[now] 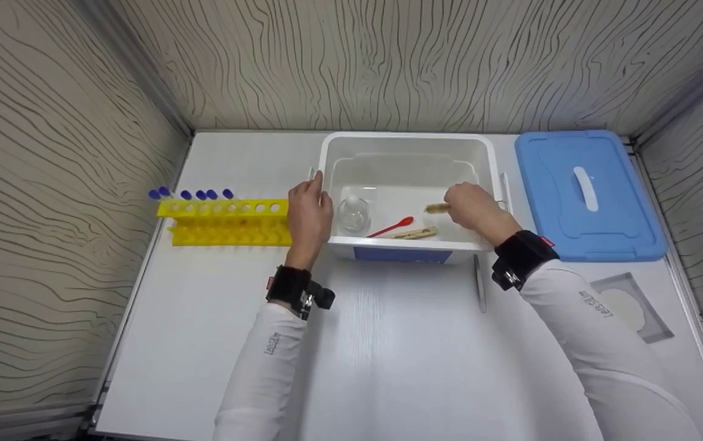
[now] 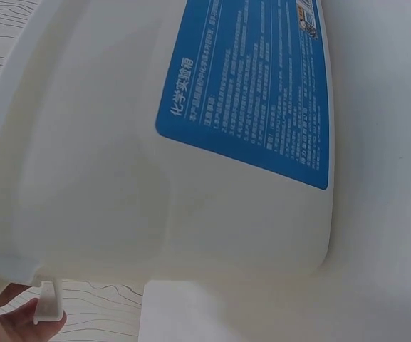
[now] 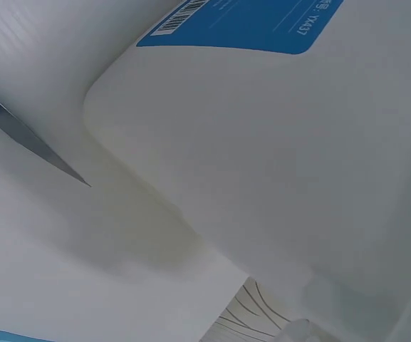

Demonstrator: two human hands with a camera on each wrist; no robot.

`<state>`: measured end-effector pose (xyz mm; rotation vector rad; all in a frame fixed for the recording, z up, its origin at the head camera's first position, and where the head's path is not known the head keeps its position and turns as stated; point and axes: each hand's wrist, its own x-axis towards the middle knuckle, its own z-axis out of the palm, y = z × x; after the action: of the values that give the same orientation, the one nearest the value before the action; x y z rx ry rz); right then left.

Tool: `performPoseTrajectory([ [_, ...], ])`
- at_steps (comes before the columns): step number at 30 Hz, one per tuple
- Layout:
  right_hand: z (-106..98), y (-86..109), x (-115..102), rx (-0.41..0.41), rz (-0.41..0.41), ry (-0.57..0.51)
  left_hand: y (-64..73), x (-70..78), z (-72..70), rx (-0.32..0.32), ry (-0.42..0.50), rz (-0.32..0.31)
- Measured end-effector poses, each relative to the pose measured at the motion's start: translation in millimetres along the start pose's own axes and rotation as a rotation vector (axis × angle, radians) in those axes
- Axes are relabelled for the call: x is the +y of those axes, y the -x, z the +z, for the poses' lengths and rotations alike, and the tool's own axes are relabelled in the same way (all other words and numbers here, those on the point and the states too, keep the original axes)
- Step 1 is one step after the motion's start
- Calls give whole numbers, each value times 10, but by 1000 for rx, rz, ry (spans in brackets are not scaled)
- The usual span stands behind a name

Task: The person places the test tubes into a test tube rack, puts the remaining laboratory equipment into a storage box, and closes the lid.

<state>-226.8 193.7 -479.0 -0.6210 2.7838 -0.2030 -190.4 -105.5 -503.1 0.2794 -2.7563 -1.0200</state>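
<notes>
Presently, right hand [image 1: 473,207] pinches brush [image 1: 436,208] inside box [image 1: 409,244], near worktop's [image 1: 382,355] far edge; left hand [image 1: 310,215] grips box's rim. Advised: keep bristles clear of glass vessel [image 1: 353,217].

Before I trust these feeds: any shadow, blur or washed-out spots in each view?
Head: bright, the clear vessel faint against the white bin; left wrist: the blue label has a legible heading but soft fine print; right wrist: dimmer, with a soft-edged shadow on the table beside the bin.
</notes>
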Motion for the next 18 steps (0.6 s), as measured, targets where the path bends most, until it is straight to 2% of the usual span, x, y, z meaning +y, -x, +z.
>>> performPoseTrajectory([
  [8, 41, -63, 27, -16, -16, -18, 14, 0, 1, 3, -8, 13],
  [12, 46, -66, 56, -3, -42, 10, 18, -2, 3, -6, -1, 22],
  [18, 18, -66, 67, 26, -67, -28, 7, -15, 4, -2, 2, 14],
])
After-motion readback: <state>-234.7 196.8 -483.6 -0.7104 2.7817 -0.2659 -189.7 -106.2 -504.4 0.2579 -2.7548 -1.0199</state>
